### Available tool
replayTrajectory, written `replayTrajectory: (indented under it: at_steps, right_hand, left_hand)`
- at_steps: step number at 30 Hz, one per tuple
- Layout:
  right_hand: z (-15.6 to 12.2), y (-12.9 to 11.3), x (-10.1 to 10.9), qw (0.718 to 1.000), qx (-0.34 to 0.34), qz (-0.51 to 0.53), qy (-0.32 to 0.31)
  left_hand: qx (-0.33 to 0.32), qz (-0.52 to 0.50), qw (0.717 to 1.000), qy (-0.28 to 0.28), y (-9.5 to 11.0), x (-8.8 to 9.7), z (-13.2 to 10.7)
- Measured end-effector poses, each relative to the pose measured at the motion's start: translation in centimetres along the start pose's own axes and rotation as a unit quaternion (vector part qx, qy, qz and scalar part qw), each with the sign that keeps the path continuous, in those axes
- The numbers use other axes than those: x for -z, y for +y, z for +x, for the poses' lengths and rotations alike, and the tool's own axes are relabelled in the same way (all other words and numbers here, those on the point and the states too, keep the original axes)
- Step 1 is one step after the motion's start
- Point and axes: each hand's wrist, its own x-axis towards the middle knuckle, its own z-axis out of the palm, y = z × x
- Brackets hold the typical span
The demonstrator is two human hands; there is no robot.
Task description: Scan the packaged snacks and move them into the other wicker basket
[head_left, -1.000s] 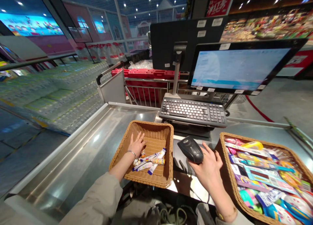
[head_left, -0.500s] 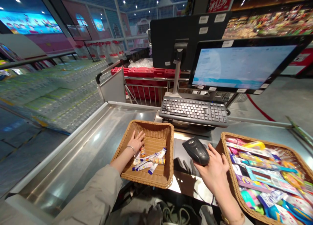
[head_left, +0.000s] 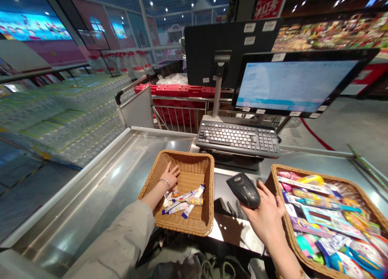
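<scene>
My left hand [head_left: 170, 176] reaches into the left wicker basket [head_left: 210, 182], fingers spread and nothing seen in them. Just below it, several slim wrapped packets [head_left: 184, 202] lie in a loose pile on the basket floor; part of the pile is hidden by the hand. In my right hand [head_left: 268, 214] is a black barcode scanner [head_left: 244, 190], held above the counter between the two baskets, its head pointing up and left. The right wicker basket [head_left: 277, 182], close to my right hand, is full of colourful packaged goods [head_left: 327, 214].
A keyboard [head_left: 238, 137] and a lit monitor [head_left: 294, 85] stand behind the baskets. The metal counter [head_left: 91, 198] has a raised rim at the left. A shopping cart [head_left: 178, 109] stands beyond it, with stacked bottle packs [head_left: 69, 113] to the left.
The whole view has shifted slightly. My left hand remains inside the basket with its fingers spread, and my right hand keeps hold of the scanner.
</scene>
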Motion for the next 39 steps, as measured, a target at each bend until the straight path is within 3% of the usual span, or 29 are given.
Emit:
replayTrajectory:
  at_steps: [9,14,22,27,33,39]
  right_hand:
    - [-0.7,0.6,0.4,0.999,0.005,-0.007,0.033]
    - [-0.8,0.7,0.5,0.999,0.014,-0.009,0.037]
    - [-0.9,0.0,0.7,0.997,0.033,-0.005,0.064]
    - [-0.9,-0.2,0.9,0.998,0.028,0.001,0.063]
    - [-0.9,-0.7,1.3,0.999,0.018,0.013,0.043]
    - [-1.1,-1.2,1.7,0.997,0.035,0.013,0.069]
  left_hand:
    - [-0.002,0.040,0.999,0.007,0.2,0.0,0.7]
    - [-0.006,0.037,0.999,0.027,0.6,0.8,0.6]
    - [-0.027,0.009,0.995,0.098,2.0,4.9,-0.8]
    - [-0.004,-0.016,0.986,0.166,3.8,8.0,-2.6]
    - [0.121,-0.118,0.922,0.350,7.1,11.4,-3.4]
    - [0.196,-0.221,0.847,0.442,11.1,14.2,-2.1]
